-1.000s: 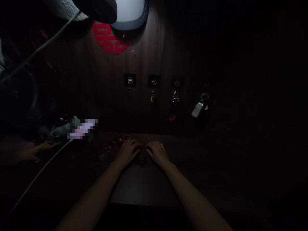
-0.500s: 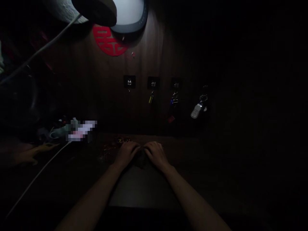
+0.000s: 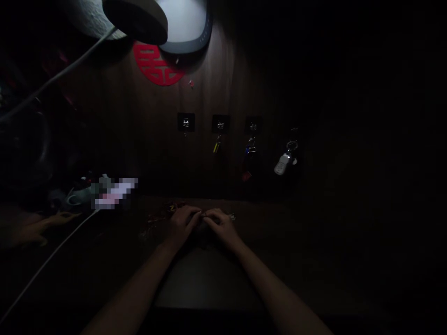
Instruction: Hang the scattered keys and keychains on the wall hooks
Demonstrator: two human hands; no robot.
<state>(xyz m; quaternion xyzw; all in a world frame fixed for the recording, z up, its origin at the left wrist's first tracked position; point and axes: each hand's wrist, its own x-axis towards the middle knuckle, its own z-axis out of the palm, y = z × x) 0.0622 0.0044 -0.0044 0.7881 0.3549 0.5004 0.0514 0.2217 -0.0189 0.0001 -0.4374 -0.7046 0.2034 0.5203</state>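
In the dim light my left hand and my right hand meet over the dark tabletop. The fingertips of both are pinched together, almost touching each other. What they hold between them is too small and dark to make out. Beneath the fingers lies a dark, shadowy lump whose kind I cannot tell. Just left of my left hand are several small, shiny reddish-brown and yellow pieces, perhaps wrappers or cords. A small shiny bit lies beyond my right hand.
Keys and a grey key fob hang from wall hooks. A red paper cut-out is behind a lamp. At left are a blurred-out phone-like item with a white cable and an orange hand-shaped thing.
My fingertips have drawn closer together, the right ones now pinching near the left. The whole view has shifted slightly, so the wall items sit a little lower and further left.
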